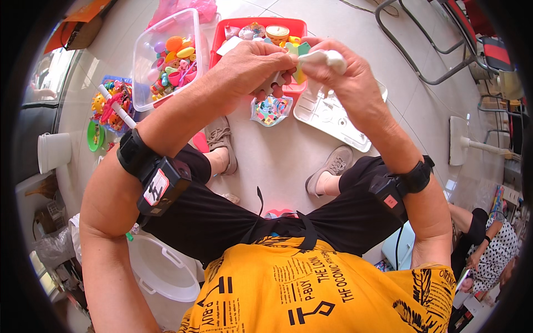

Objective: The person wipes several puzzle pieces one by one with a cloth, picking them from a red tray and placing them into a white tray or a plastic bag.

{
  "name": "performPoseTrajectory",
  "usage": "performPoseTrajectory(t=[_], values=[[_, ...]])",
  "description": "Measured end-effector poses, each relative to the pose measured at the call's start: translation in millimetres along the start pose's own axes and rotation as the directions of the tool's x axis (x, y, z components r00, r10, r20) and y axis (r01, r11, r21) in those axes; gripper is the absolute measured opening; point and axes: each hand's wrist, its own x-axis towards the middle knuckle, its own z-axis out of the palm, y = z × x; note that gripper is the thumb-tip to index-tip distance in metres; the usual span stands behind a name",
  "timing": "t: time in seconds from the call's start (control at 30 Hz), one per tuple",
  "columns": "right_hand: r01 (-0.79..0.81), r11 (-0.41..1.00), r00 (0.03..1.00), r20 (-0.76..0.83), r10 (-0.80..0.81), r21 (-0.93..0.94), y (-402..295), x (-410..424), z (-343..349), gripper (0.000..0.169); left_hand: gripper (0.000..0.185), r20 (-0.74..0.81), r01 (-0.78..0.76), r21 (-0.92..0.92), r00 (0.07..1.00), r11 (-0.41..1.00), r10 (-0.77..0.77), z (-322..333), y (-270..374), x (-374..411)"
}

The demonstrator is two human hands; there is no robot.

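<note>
Both hands are raised close together over the front of a red plastic tub (306, 26) of toys. My left hand (260, 62) grips a pale grey piece with a notched edge (266, 85), partly hidden by the fingers. In my right hand (349, 68) is a crumpled-looking white item (331, 60), perhaps a cloth; its material is unclear. Its left end reaches my left fingertips. Green and yellow pieces (305, 48) show between the hands, and I cannot tell whether either hand holds them. Below the hands lies a clear bag of small colourful pieces (271, 111).
A white molded plastic tray (358, 139) lies at the right. Left of the tub stand a clear bin of toys (139, 62), a blue basket (106, 79) and a white bucket (54, 152). A metal-framed chair (420, 75) is upper right; another person (491, 245) sits lower right.
</note>
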Motion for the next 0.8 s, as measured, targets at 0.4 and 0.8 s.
performPoseTrajectory(t=[0.4, 0.8], values=[[-0.172, 0.955, 0.941, -0.246, 0.232, 0.242, 2, 12, -18, 0.024, 0.027, -0.012, -0.046, -0.003, 0.999, 0.999, 0.046, -6, 0, 1], [0.39, 0.524, 0.837, 0.055, -0.544, -0.757, -8, 7, -7, 0.022, 0.042, 0.118, 0.265, -0.341, 0.964, 0.902, -0.239, -6, 9, -4]])
